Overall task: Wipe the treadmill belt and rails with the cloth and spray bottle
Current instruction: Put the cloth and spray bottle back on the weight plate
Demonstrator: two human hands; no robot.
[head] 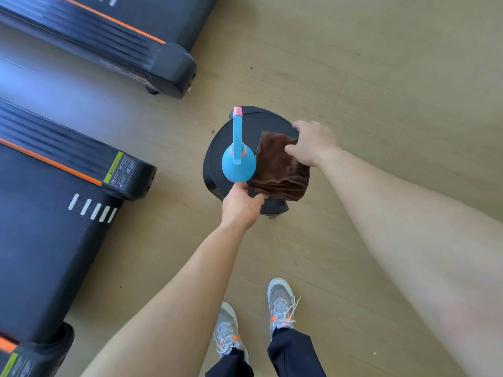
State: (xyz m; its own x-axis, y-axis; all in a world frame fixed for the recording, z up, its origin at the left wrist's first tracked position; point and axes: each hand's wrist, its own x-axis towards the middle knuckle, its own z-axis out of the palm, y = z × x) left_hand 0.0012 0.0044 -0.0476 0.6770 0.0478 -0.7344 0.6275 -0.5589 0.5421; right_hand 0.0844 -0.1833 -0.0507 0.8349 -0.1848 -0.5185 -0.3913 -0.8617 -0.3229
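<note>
Wood floor (381, 63); black stool (254, 123) stands right of nearer treadmill (40, 254).

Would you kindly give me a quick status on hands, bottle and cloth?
Left hand touching spray bottle base, grip unclear. Right hand gripping cloth on stool. Treadmill at left, bare floor between.

I am looking down on a pale wood-plank floor (381, 77), where a round black stool (261, 121) is standing near the middle. Soft light is washing over the boards and throwing a bluish-white glare (40, 85) at the left, while a few dark specks (251, 68) are lying beyond the stool.
</note>
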